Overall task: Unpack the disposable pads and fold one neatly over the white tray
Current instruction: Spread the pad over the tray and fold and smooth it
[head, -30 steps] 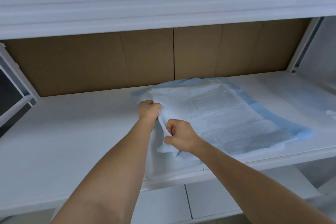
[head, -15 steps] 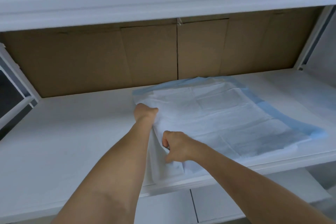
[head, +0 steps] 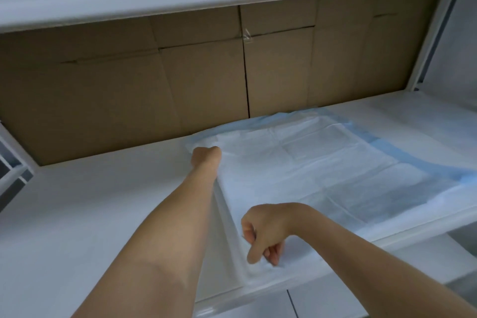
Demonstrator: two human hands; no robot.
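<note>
Spread wider since a moment ago: disposable pad (head: 322, 170) flat on white tray (head: 77, 214), left edge pulled taut. Left hand (head: 206, 157) farther back, pinching far corner; right hand (head: 265, 232) nearer, pinching near corner. Likely smoothing before folding.

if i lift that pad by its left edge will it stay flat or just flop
The pad would probably flop: it is thin, creased and drapes where the left hand and right hand pinch it. It looks light, so it likely slides easily on the smooth shelf.
</note>
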